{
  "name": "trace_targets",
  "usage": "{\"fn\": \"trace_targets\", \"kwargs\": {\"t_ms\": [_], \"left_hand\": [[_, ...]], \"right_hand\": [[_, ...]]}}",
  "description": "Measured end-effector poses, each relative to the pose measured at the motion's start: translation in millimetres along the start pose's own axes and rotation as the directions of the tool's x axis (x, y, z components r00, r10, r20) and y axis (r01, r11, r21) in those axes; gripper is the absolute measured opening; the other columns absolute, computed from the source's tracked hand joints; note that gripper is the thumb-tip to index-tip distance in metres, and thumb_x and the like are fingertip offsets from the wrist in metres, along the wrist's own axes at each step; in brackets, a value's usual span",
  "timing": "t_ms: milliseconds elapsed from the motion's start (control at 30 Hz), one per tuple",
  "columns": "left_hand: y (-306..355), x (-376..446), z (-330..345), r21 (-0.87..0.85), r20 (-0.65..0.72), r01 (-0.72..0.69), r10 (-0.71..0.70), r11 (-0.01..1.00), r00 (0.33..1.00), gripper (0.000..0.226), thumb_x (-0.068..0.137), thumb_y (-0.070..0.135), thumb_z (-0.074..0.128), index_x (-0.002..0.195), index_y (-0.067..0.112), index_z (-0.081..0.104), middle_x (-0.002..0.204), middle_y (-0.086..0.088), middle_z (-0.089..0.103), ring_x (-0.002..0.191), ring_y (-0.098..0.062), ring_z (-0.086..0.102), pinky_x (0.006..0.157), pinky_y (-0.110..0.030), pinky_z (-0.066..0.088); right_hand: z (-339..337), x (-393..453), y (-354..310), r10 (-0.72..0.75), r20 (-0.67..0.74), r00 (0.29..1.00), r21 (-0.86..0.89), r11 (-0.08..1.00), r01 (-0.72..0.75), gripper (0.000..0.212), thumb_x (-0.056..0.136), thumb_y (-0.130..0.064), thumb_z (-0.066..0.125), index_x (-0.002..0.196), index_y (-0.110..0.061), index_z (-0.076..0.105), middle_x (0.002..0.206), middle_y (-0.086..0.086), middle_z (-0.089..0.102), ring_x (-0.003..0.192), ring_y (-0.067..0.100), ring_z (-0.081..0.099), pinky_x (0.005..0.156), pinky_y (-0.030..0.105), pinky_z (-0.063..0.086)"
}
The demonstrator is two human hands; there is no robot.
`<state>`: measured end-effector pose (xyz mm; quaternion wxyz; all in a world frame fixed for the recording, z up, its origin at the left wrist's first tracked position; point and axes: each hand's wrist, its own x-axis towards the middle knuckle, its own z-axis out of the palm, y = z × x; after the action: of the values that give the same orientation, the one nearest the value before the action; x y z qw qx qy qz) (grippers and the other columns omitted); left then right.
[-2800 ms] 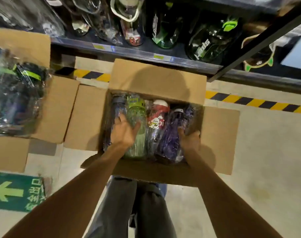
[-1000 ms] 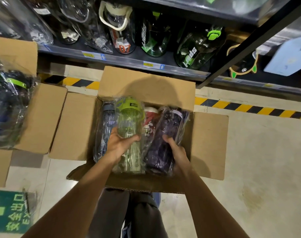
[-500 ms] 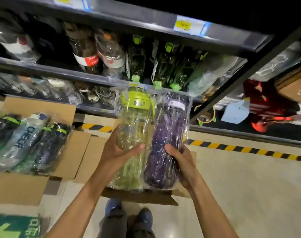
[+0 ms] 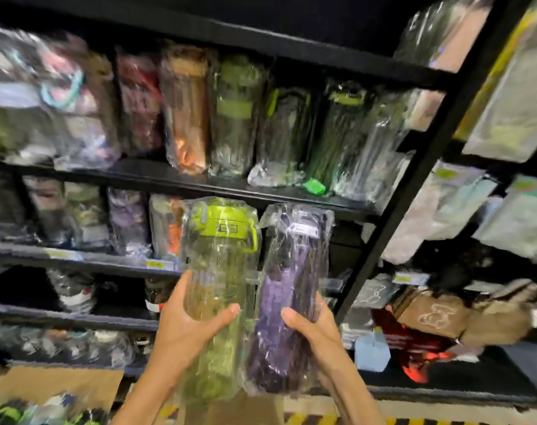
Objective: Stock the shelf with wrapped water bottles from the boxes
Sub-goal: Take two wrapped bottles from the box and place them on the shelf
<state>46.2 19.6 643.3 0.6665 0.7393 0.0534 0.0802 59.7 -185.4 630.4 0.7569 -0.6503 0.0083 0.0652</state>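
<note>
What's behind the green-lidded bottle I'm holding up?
Behind the green-lidded bottle in the left hand is a shelf of wrapped bottles; one with orange markings peeks out beside it. The bottle covers whatever stands directly behind.

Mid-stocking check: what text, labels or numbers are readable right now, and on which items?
No text reads clearly in this frame.
White label on the purple bottle, gripped by the right hand: blurred.
Dark plate on the green bottle lid, gripped by the left hand: unreadable.
Yellow price tags on the shelf edge: too small and blurred.
</note>
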Motion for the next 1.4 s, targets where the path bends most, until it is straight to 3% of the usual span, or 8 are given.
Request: {"fn": "trace_targets", "kwargs": {"t_ms": [167, 267, 400, 500, 567, 800, 1167, 1400], "left_hand": [[83, 16, -6, 0.009, 0.028, -0.158, 0.158, 0.987, 0.987, 0.124, 0.042, 0.061, 0.084, 0.146, 0.021, 0.029, 0.146, 0.004, 0.038, 0.134, -0.014, 0.036, 0.108, -0.028, 0.027], [119, 29, -10, 0.080, 0.036, -0.214, 0.212, 0.974, 0.977, 0.134, 0.024, 0.072, 0.079, 0.142, 0.024, 0.037, 0.136, 0.004, 0.050, 0.126, -0.014, 0.047, 0.108, -0.034, 0.034], [167, 47, -12, 0.054, 0.042, -0.320, 0.318, 0.946, 0.947, 0.142, 0.018, 0.080, 0.073, 0.142, 0.022, 0.036, 0.137, 0.010, 0.045, 0.124, -0.008, 0.044, 0.106, -0.028, 0.032], [201, 59, -10, 0.048, 0.069, -0.408, 0.405, 0.912, 0.912, 0.119, 0.047, 0.043, 0.091, 0.146, 0.018, 0.029, 0.146, 0.005, 0.037, 0.123, -0.002, 0.033, 0.105, -0.023, 0.024], [220, 69, -10, 0.060, 0.091, -0.460, 0.454, 0.886, 0.886, 0.105, 0.060, 0.029, 0.086, 0.147, 0.018, 0.026, 0.149, 0.004, 0.033, 0.127, -0.003, 0.031, 0.105, -0.024, 0.022], [273, 106, -1, 0.060, 0.090, -0.557, 0.551, 0.828, 0.829, 0.111, 0.049, 0.048, 0.079, 0.146, 0.023, 0.031, 0.147, 0.007, 0.038, 0.132, -0.012, 0.037, 0.107, -0.031, 0.028], [337, 168, 28, 0.082, -0.009, -0.607, 0.610, 0.790, 0.793, 0.119, 0.042, 0.072, 0.078, 0.143, 0.025, 0.035, 0.142, 0.003, 0.045, 0.128, -0.016, 0.044, 0.108, -0.041, 0.036], [371, 200, 51, 0.049, -0.036, -0.651, 0.653, 0.757, 0.757, 0.116, 0.042, 0.071, 0.078, 0.141, 0.026, 0.037, 0.137, 0.006, 0.050, 0.124, -0.015, 0.049, 0.105, -0.043, 0.040]], "right_hand": [[10, 5, -74, -0.146, -0.009, 0.989, 0.029, 0.989, 0.146, 0.096, 0.041, -0.038, 0.092, 0.126, -0.017, 0.052, 0.114, 0.006, 0.069, 0.105, 0.027, 0.065, 0.082, 0.036, 0.055], [13, 11, -110, -0.226, -0.051, 0.973, -0.007, 0.974, 0.226, 0.113, 0.036, -0.050, 0.092, 0.132, -0.013, 0.048, 0.121, 0.007, 0.063, 0.116, 0.031, 0.058, 0.098, 0.045, 0.047], [19, 20, -158, -0.314, -0.060, 0.948, -0.061, 0.949, 0.310, 0.098, 0.042, -0.047, 0.090, 0.126, -0.013, 0.054, 0.117, 0.008, 0.067, 0.110, 0.028, 0.063, 0.101, 0.048, 0.044], [20, 27, -192, -0.354, -0.080, 0.932, -0.053, 0.935, 0.351, 0.086, 0.047, -0.042, 0.089, 0.121, -0.010, 0.057, 0.111, 0.010, 0.069, 0.104, 0.030, 0.064, 0.097, 0.047, 0.047], [16, 34, -211, -0.369, -0.098, 0.924, -0.055, 0.929, 0.365, 0.086, 0.052, -0.039, 0.088, 0.124, -0.008, 0.054, 0.112, 0.011, 0.068, 0.104, 0.030, 0.065, 0.096, 0.048, 0.048], [2, 57, -281, -0.453, -0.110, 0.885, -0.141, 0.888, 0.437, 0.102, 0.047, -0.052, 0.089, 0.131, -0.010, 0.049, 0.129, 0.015, 0.059, 0.117, 0.033, 0.057, 0.102, 0.052, 0.042], [-26, 129, -422, -0.626, -0.067, 0.777, -0.247, 0.765, 0.595, 0.038, 0.075, -0.022, 0.078, 0.103, -0.004, 0.060, 0.069, -0.006, 0.069, 0.064, 0.009, 0.065, 0.061, 0.020, 0.051], [-51, 220, -465, -0.646, -0.165, 0.745, -0.294, 0.753, 0.588, 0.042, 0.072, -0.019, 0.081, 0.106, -0.009, 0.059, 0.092, 0.002, 0.068, 0.062, 0.002, 0.066, 0.051, 0.013, 0.048]]}}
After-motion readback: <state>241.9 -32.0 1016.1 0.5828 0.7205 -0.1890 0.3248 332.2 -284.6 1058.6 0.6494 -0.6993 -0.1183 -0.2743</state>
